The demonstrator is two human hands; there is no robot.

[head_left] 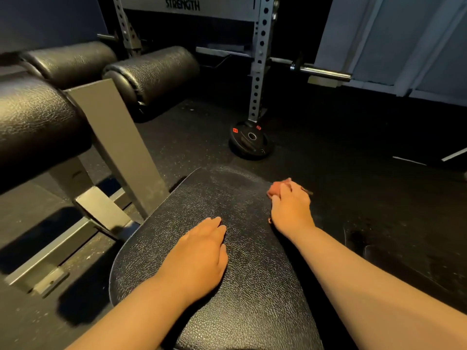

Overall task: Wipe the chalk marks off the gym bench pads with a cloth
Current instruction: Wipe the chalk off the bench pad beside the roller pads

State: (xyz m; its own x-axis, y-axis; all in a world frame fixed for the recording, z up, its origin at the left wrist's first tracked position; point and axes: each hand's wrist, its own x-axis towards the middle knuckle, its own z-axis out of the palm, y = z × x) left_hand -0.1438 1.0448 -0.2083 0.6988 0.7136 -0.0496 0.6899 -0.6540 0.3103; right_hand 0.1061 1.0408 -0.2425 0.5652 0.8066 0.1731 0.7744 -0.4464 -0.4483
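Here the right hand (290, 208) grips a bunched reddish cloth (276, 188) at the far right edge of the black seat pad (247, 286), beside a faint chalk haze (227, 178). The left hand (199, 256) rests flat on the pad's middle, fingers (214, 223) straight and together.

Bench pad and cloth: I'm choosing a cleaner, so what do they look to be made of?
The bench pad looks like black vinyl or faux leather with a semi-gloss finish: it has a pebbled grain that catches small highlights. The cloth, bunched under the right hand, looks like soft reddish fabric; it is too blurred to tell the weave.
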